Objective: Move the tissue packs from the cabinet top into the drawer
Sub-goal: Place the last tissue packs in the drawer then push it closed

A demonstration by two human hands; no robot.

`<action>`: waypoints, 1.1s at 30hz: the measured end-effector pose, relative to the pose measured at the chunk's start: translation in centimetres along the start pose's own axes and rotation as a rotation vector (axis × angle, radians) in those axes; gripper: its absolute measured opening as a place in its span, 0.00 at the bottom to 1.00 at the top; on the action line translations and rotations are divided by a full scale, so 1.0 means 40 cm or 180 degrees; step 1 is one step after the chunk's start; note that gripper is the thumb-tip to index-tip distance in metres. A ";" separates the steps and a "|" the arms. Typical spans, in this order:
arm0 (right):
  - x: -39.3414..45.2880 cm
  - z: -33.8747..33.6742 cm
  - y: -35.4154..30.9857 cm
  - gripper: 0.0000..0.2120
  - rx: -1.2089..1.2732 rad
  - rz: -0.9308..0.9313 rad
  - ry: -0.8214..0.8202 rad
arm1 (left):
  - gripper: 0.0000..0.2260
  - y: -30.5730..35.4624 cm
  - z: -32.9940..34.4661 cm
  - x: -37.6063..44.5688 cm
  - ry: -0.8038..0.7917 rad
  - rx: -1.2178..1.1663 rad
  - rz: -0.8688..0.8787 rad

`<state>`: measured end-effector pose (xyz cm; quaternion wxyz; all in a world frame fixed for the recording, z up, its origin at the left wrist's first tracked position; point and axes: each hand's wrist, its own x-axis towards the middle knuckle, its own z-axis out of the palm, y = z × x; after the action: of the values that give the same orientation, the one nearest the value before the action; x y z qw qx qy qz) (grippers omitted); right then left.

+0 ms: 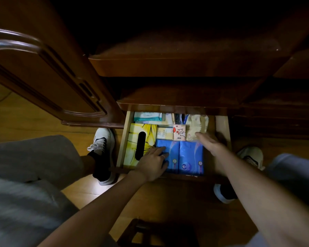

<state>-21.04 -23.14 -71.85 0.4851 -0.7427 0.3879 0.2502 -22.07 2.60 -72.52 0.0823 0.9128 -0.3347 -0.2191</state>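
Head view, looking down into an open drawer [123, 139] of a dark wooden cabinet [185, 66].

Contents of drawer:
- Yellow tissue box [134, 139], with a dark oval slot, along the left wall, running front to back.
- Two blue tissue packs, side by side at the front edge: left blue pack [171, 154] and right blue pack [191, 157], touching each other.
- Small cream pack [164, 133] marked "Face", just behind the left blue pack.
- Small pink-and-white pack [179, 132], just beside the cream pack, on its right.
- Pale yellow crinkled pack [198, 125], toward the back right corner.
- Teal-and-white pack [147, 117], along the back edge at the left, partly under the cabinet ledge.
- Further items at the back middle, too dim to tell apart.

Hands:
- Left hand [152, 161], fingers extended and lying flat on the left blue pack near the edge of the yellow box; not grasping. A ring shows on one finger.
- Right hand [209, 145], fingers stretched forward, tips touching the near edge of the pale yellow pack; relaxed, holding nothing that can be seen.

Surroundings:
- Open cabinet door [48, 72] at the left.
- Wooden floor [25, 118].
- White and black shoe [102, 150] left of the drawer; second shoe [250, 155] at its right.
- Grey trouser legs at both sides.
- Dark stool [150, 232] at the bottom edge.
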 end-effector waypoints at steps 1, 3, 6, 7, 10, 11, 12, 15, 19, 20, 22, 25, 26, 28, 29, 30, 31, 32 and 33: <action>-0.006 -0.003 -0.005 0.18 0.0017 -0.0033 -0.0022 | 0.23 0.001 -0.004 0.002 -0.0032 0.0007 -0.0012; -0.013 -0.008 -0.011 0.19 -0.0015 -0.0083 -0.0131 | 0.23 0.004 -0.009 0.004 -0.0084 0.0016 -0.0029; -0.013 -0.010 -0.005 0.19 -0.0350 -0.0097 -0.0182 | 0.23 0.005 -0.020 0.008 -0.0111 0.0072 -0.0054; -0.011 -0.011 0.001 0.18 -0.0409 -0.0096 -0.0139 | 0.23 0.006 -0.027 0.010 -0.0117 0.0095 -0.0046; -0.008 -0.009 0.008 0.17 -0.0658 -0.0066 0.0179 | 0.21 -0.001 -0.052 0.019 -0.0022 0.0036 0.0032; -0.010 -0.004 0.007 0.20 -0.0840 -0.0054 0.0405 | 0.20 -0.006 -0.060 0.023 0.0092 -0.0034 0.0021; -0.007 0.004 0.006 0.25 -0.1074 -0.0097 0.0753 | 0.19 -0.011 -0.069 0.029 0.0277 -0.0090 -0.0018; -0.007 0.037 -0.003 0.34 -0.1814 -0.0531 0.1799 | 0.18 -0.026 -0.098 0.060 0.0850 0.0021 -0.0144; 0.003 0.071 -0.020 0.26 -0.2788 -0.1528 0.2025 | 0.20 -0.039 -0.133 0.134 0.0595 0.0557 -0.0035; 0.014 0.075 -0.027 0.24 -0.2841 -0.1780 0.1823 | 0.21 -0.042 -0.142 0.156 0.0484 0.0644 -0.0031; 0.041 0.083 -0.049 0.24 -0.2952 -0.2088 0.1285 | 0.22 -0.046 -0.152 0.200 0.0231 0.0880 -0.0026; 0.084 0.093 -0.089 0.27 -0.3134 -0.1871 0.0621 | 0.20 -0.051 -0.148 0.258 -0.0317 0.1351 0.0018; 0.097 0.098 -0.099 0.25 -0.3218 -0.1721 0.0474 | 0.20 -0.053 -0.142 0.274 -0.0481 0.1417 0.0010; 0.115 0.102 -0.115 0.21 -0.3318 -0.1497 0.0243 | 0.21 -0.058 -0.131 0.300 -0.0740 0.1366 -0.0032; 0.121 0.103 -0.121 0.20 -0.3293 -0.1402 0.0142 | 0.21 -0.062 -0.129 0.311 -0.0839 0.1272 -0.0044; 0.125 0.103 -0.126 0.19 -0.3262 -0.1318 0.0055 | 0.22 -0.065 -0.129 0.321 -0.0916 0.1177 -0.0047; 0.128 0.103 -0.128 0.19 -0.3252 -0.1258 -0.0013 | 0.22 -0.068 -0.132 0.331 -0.0988 0.1060 -0.0021; 0.130 0.102 -0.128 0.20 -0.3263 -0.1239 -0.0053 | 0.21 -0.072 -0.136 0.340 -0.1050 0.0967 -0.0006; 0.130 0.102 -0.128 0.21 -0.3277 -0.1256 -0.0067 | 0.21 -0.073 -0.144 0.346 -0.1093 0.0891 0.0019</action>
<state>-13.85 -19.98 -74.70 0.1008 -0.9401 0.0640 0.3193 -8.36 -4.08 -73.04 -0.1027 0.8636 -0.3736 -0.3224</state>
